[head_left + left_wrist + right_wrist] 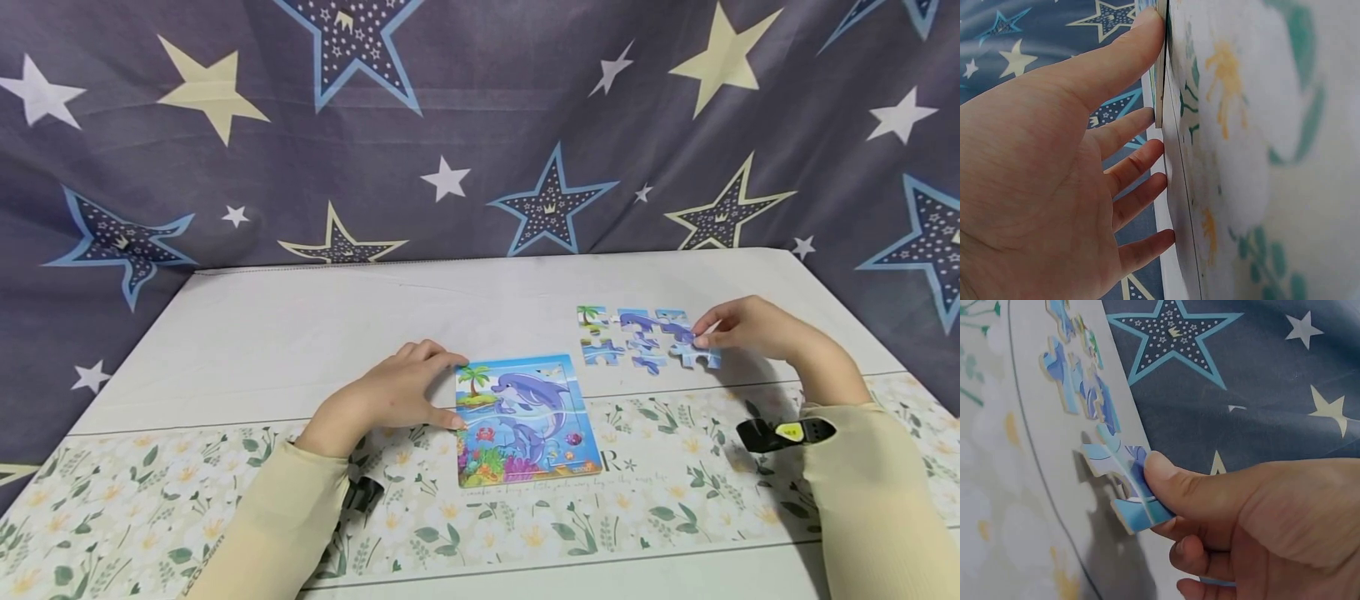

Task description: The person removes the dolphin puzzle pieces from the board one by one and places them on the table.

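Observation:
A square dolphin puzzle board (525, 425) lies flat on the table in the head view. At its left side is my left hand (401, 387), thumb on the near part of the edge and index fingertip at the far left corner. The left wrist view shows the fingers (1138, 165) fairly straight and spread, the thumb lying over the board's edge. My right hand (757, 327) pinches a blue and purple jigsaw piece (1141, 509) between thumb and index finger, tilted above its shadow. Several loose jigsaw pieces (600, 352) lie in loose rows left of that hand.
A floral runner (652, 492) with printed lettering crosses the white table (337, 308), partly under the board. Behind the table hangs a dark curtain (480, 108) with stars. Black straps (772, 435) are worn at both wrists, over the sleeves.

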`<action>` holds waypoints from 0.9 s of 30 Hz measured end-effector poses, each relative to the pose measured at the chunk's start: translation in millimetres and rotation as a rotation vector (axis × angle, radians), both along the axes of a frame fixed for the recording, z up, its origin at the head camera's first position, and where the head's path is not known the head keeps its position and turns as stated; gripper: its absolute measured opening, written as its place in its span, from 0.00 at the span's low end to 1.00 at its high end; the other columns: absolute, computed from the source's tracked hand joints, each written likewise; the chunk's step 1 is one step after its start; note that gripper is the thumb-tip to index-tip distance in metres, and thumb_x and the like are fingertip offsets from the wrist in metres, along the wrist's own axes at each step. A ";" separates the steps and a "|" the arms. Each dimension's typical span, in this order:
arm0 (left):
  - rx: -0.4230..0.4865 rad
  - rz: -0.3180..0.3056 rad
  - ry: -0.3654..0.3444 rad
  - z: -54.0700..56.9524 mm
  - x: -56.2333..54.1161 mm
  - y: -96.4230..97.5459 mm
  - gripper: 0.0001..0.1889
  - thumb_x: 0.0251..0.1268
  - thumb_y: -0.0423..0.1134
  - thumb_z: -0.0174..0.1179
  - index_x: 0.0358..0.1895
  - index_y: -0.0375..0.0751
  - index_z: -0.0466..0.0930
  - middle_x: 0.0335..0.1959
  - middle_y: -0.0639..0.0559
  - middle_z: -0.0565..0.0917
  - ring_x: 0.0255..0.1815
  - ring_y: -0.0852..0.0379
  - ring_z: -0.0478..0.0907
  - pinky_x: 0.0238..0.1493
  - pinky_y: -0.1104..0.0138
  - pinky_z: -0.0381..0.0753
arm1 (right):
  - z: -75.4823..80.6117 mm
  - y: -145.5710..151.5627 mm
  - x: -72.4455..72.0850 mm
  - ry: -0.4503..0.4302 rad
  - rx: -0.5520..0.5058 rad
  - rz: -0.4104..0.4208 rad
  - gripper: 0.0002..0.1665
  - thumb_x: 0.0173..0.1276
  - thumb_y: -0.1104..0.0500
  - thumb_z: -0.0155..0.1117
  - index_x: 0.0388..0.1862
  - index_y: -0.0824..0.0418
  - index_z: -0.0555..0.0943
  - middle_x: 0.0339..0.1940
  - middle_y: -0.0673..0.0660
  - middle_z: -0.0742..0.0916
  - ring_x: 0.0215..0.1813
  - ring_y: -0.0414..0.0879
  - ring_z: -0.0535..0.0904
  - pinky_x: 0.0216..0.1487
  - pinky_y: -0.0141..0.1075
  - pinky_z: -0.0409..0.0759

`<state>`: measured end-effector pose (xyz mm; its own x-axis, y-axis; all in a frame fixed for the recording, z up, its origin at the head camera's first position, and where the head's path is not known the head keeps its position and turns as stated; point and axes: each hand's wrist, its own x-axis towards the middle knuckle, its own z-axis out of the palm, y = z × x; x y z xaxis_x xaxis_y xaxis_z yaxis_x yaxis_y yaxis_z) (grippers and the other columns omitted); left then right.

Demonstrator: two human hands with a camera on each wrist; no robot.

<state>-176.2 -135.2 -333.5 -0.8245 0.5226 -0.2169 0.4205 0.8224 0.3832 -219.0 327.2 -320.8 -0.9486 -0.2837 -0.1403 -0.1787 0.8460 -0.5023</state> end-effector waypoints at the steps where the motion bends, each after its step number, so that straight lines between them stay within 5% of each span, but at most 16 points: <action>1: 0.000 0.000 0.000 0.1 0.1 0.1 0.45 0.55 0.63 0.69 0.75 0.53 0.63 0.70 0.49 0.64 0.72 0.44 0.58 0.69 0.44 0.61 | -1.1 0.6 -0.2 -0.008 -0.003 -0.002 0.15 0.68 0.58 0.69 0.44 0.70 0.85 0.29 0.51 0.86 0.33 0.45 0.74 0.35 0.36 0.73; 17: -0.002 0.008 -0.002 1.2 0.4 0.8 0.45 0.55 0.63 0.69 0.75 0.53 0.63 0.70 0.49 0.64 0.72 0.44 0.58 0.69 0.44 0.62 | -12.3 -3.0 -1.8 -0.069 -0.056 0.000 0.14 0.68 0.59 0.68 0.45 0.70 0.84 0.39 0.57 0.87 0.30 0.44 0.73 0.30 0.36 0.75; 27: -0.001 0.006 -0.001 0.7 -0.1 0.7 0.46 0.54 0.64 0.69 0.75 0.53 0.63 0.70 0.48 0.64 0.72 0.44 0.58 0.69 0.44 0.61 | -14.7 -2.3 -3.6 -0.034 -0.032 -0.031 0.14 0.68 0.58 0.69 0.44 0.69 0.85 0.33 0.52 0.85 0.30 0.45 0.72 0.30 0.36 0.72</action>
